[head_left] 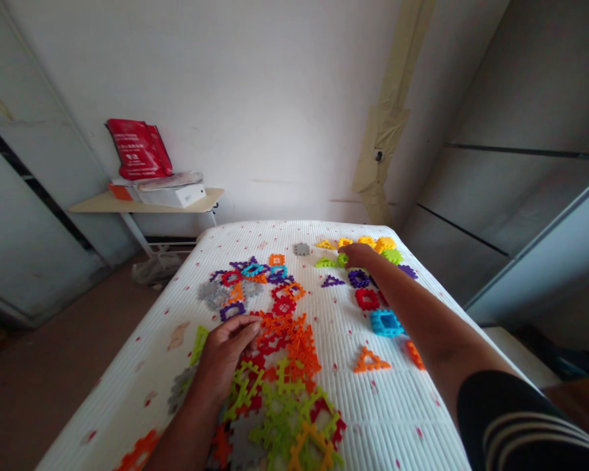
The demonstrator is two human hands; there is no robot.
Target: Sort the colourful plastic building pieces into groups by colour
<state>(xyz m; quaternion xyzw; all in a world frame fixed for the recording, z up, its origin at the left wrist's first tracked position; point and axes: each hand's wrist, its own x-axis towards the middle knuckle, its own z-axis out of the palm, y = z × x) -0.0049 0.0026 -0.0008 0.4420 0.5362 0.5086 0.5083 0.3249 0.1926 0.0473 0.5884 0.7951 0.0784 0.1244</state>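
Note:
My left hand (232, 340) is over the left edge of a heap of interlocking plastic pieces. Its thumb and forefinger are pressed together beside orange pieces (289, 333); whatever they may hold is hidden. Stretched to the far right of the bed, my right hand (359, 254) has its fingers closed at a small lime green piece (342, 260). A lime green triangle piece (326, 262) lies just left of it. Yellow pieces (366, 241) are behind my right hand, and a purple square piece (358, 279) lies nearer to me.
More sorted pieces run down the right: a red square (367, 299), a blue square (385, 323) and an orange triangle (370, 360). Grey pieces (213, 296) lie at left on the white patterned sheet (373, 418). A side table (98, 203) holds a red bag (138, 149).

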